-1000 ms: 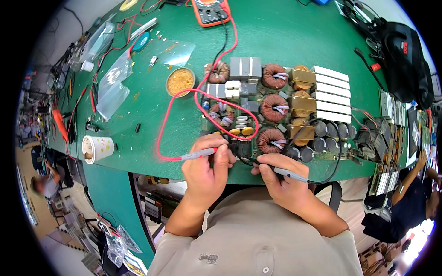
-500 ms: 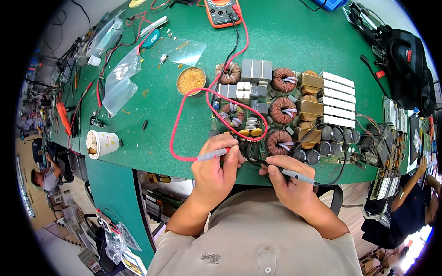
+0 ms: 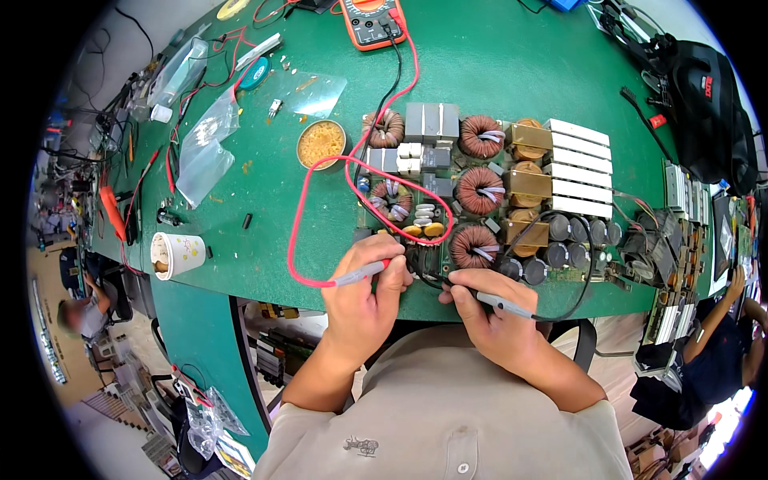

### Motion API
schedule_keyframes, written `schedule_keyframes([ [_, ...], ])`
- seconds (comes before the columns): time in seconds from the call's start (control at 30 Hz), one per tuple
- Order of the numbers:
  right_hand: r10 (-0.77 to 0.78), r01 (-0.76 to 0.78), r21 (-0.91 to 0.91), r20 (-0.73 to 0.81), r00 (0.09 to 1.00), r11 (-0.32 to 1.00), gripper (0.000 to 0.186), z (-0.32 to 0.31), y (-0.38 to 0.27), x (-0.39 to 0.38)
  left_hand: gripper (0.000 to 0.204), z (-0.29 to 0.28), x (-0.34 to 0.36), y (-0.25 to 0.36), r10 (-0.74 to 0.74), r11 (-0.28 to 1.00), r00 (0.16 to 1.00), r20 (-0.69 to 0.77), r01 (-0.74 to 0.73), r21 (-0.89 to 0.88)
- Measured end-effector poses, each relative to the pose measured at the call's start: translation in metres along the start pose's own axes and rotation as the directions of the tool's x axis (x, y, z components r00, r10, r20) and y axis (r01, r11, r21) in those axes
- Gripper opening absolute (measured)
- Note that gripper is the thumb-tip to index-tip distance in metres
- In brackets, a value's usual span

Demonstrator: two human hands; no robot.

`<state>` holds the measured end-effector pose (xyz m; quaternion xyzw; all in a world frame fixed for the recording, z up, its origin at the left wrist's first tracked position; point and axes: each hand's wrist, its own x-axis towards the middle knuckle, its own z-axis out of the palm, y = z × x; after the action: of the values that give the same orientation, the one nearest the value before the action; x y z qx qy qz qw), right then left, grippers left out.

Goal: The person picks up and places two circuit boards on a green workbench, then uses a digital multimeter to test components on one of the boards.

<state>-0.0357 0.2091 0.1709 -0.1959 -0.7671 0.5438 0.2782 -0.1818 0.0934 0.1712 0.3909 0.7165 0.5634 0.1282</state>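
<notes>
My left hand (image 3: 358, 292) is closed around a grey test probe (image 3: 360, 274) with a red lead (image 3: 293, 240). In my right hand (image 3: 498, 316) I grip another grey probe (image 3: 507, 305), whose lead is black. Both hands are at the near edge of a large circuit board (image 3: 572, 274), their fingers pointing toward its lower left part. Fingers and leads hide the probe tips, so I cannot tell whether they touch the board. Copper-wound toroid coils (image 3: 475, 246), black capacitors (image 3: 556, 255) and white heatsink bars (image 3: 578, 168) stand on it. The leads run from an orange multimeter (image 3: 374, 22) at the far edge.
A round tin of yellowish stuff (image 3: 322, 145) stands left of the board, beside a clear plastic sheet (image 3: 320, 94). Further left are a paper cup (image 3: 178, 254) and plastic bags (image 3: 210, 152). On the right lie a black bag (image 3: 704, 112), a brush (image 3: 645, 120) and more boards (image 3: 676, 312).
The whole view has shifted slightly, with the table's things a little further left. Both hands keep their probes and stay at about the same place over the board.
</notes>
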Motion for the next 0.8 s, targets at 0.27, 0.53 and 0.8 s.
schedule_keyframes([
  [0.27,0.066,-0.052,0.165,-0.083,0.994,0.985,0.018,0.000,0.002,-0.014,0.012,0.000,-0.005,-0.007,0.042,0.980,0.996,-0.074,-0.056,-0.193],
  [0.53,0.080,-0.100,0.263,0.085,0.993,0.960,0.023,0.017,-0.006,-0.021,0.014,-0.005,-0.006,-0.003,0.006,0.988,0.996,-0.094,-0.020,-0.154],
  [0.8,0.058,-0.086,0.465,0.073,0.996,0.881,0.028,0.027,0.006,-0.025,0.012,-0.017,0.005,-0.014,0.146,0.988,0.989,0.006,-0.146,0.051],
])
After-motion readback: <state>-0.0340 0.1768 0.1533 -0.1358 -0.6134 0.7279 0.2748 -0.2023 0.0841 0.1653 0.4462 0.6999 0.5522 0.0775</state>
